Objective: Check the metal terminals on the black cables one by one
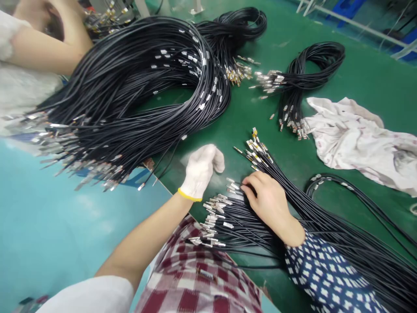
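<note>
My left hand [201, 170], in a white glove with a yellow cuff edge, is held above the green table with its fingers curled; whatever may be inside them is hidden. Bare, my right hand [267, 198] pinches at the tips of black cables [250, 217] with silver metal ends, its wrist resting over the bundle. Several metal cable ends [233, 186] stick out just left of its fingertips. Beyond it, a second strand of cables [293, 189] with silver and yellowish ends runs diagonally past my right forearm.
A large looped cable bundle [208, 108] lies at upper left, its ends overhanging the table edge. Smaller coils [325, 65] lie farther back, and a crumpled white cloth [352, 134] is at right. Another person's arm [48, 50] reaches in at upper left.
</note>
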The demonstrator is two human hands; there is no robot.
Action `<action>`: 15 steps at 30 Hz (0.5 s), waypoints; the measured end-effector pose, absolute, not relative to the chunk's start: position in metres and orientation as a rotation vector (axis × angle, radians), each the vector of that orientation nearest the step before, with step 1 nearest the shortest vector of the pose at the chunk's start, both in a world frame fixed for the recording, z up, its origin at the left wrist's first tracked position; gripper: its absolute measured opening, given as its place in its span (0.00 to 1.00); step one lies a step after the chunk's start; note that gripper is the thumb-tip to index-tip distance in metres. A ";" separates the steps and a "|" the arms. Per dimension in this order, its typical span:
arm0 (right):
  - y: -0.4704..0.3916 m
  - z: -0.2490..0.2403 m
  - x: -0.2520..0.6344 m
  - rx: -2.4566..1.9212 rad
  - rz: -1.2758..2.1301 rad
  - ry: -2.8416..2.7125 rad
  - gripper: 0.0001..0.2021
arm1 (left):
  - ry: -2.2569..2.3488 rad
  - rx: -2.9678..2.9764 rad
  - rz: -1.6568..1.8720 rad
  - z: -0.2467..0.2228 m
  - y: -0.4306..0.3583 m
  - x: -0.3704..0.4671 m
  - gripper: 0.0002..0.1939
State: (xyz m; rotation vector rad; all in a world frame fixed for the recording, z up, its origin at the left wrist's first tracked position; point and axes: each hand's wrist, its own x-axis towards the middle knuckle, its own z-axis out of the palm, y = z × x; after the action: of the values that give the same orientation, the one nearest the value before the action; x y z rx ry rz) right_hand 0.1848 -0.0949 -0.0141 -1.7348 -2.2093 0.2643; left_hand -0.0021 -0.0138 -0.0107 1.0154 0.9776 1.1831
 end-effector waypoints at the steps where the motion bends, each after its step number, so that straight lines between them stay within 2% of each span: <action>1: -0.094 -0.014 0.183 -1.734 0.347 -2.163 0.03 | 1.002 1.042 1.186 -0.011 -0.014 -0.003 0.18; 6: -0.097 -0.012 0.189 -1.627 0.843 -1.660 0.03 | 1.174 1.227 0.971 -0.008 -0.025 -0.001 0.06; 10: -0.103 -0.009 0.189 -1.537 0.958 -1.544 0.04 | 1.103 1.418 0.677 -0.003 -0.036 0.008 0.11; 15: -0.102 -0.006 0.185 -1.518 1.019 -1.526 0.04 | 0.966 1.253 0.661 0.000 -0.039 0.019 0.08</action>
State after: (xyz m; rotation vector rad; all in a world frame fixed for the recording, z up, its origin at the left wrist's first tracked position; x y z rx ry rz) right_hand 0.1854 -0.1017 -0.0059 -1.5182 -1.5263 1.0192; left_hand 0.0189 -0.0393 0.0003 1.2526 0.9656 0.6606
